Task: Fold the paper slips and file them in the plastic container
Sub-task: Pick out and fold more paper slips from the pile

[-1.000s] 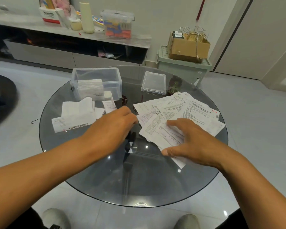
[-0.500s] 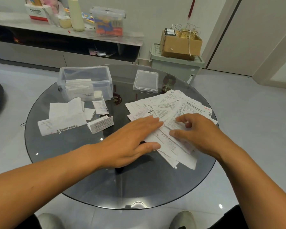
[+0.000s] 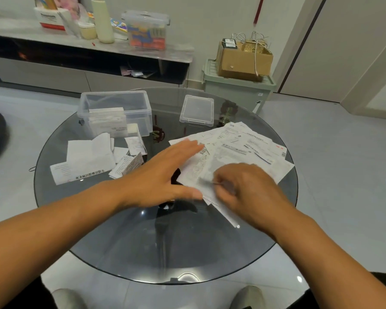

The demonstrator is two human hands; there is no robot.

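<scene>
Head view, left hand (image 3: 165,175) flat on paper slips (image 3: 236,152); right hand (image 3: 243,192) pinching slip edge

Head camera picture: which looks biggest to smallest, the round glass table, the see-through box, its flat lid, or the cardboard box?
1. Round glass table
2. See-through box
3. Cardboard box, though it sits farther away, so its real size is unsure
4. Flat lid
</scene>
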